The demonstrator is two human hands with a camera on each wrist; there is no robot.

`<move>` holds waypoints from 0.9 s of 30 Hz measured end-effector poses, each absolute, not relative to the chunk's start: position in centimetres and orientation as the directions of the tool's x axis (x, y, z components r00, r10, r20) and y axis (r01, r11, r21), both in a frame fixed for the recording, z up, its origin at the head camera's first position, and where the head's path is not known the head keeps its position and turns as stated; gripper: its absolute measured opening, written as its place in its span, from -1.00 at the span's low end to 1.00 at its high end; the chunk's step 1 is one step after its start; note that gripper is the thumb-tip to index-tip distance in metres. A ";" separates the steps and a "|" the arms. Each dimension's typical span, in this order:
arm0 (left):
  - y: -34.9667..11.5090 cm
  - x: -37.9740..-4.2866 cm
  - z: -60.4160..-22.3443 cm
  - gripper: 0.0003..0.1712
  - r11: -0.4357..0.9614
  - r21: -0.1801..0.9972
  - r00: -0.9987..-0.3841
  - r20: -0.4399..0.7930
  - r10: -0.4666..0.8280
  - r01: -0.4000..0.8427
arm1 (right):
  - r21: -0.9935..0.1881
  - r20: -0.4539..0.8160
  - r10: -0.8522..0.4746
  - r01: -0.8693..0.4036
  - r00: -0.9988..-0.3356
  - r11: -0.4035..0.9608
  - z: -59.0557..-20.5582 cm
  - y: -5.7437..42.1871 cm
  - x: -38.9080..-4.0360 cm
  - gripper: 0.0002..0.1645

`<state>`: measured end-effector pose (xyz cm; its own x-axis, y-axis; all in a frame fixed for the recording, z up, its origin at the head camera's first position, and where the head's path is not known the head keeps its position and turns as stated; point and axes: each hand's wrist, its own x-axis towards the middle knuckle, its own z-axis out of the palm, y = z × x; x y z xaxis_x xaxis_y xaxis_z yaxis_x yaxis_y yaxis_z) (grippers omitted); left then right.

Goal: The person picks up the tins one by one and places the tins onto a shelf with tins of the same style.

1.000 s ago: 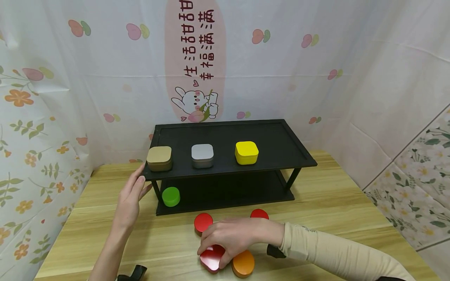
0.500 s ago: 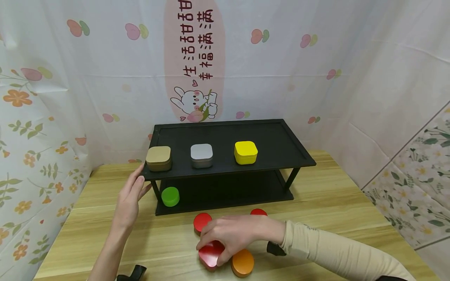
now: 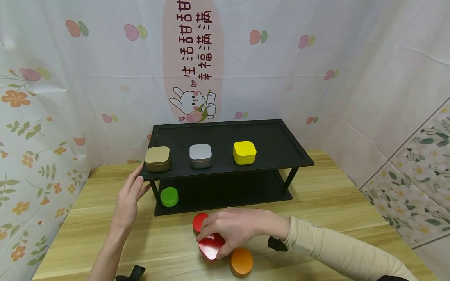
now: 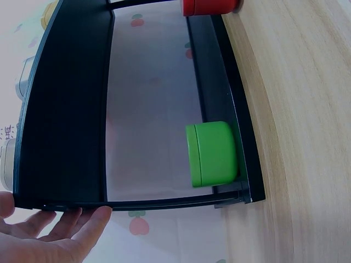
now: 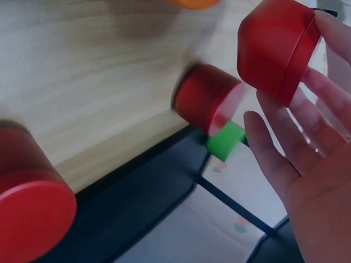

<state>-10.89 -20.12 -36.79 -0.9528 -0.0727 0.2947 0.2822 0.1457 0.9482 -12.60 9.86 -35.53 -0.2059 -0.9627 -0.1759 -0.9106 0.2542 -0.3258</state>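
My right hand (image 3: 237, 228) grips a red rounded-square tin (image 3: 212, 247) between thumb and fingers, over the front of the table. In the right wrist view the tin (image 5: 274, 49) appears tilted, its lidded end toward the palm. A red round tin (image 3: 199, 221) stands just behind, and an orange round tin (image 3: 241, 261) to the right. My left hand (image 3: 127, 201) rests its extended fingers against the left end of the black two-tier shelf (image 3: 267, 142). In the left wrist view its fingertips (image 4: 100, 215) meet the upper board's edge.
On the upper board stand gold (image 3: 158, 156), silver (image 3: 200, 154) and yellow (image 3: 244, 150) rounded-square tins. A green tin (image 3: 169, 196) sits at the lower tier's left end. Another red round tin (image 5: 33, 213) shows in the right wrist view. A printed curtain (image 3: 281, 86) backs the table.
My right hand has risen slightly in the head view with the red square tin, now covering the red round tin at the right. My left hand stays against the shelf.
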 end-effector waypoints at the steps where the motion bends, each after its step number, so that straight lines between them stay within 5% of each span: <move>1: -20.1 -10.9 -36.8 -0.37 0.145 0.949 -0.953 0.293 -0.073 0.281 | -0.322 -0.170 -0.962 -0.911 -0.213 0.259 -35.4 9.9 -12.6 -0.46; 27: -20.0 -10.9 -36.8 -0.37 0.154 0.950 -0.953 0.288 -0.093 0.272 | -0.298 -0.104 -0.923 -0.873 -0.371 0.385 -32.2 12.7 -13.2 -0.44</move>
<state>-10.91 -19.99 -36.80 -0.9532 -0.0930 0.2877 0.2718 0.1537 0.9500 -13.17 12.72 -32.24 -0.3714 -0.9226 -0.1045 -0.8733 0.3853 -0.2983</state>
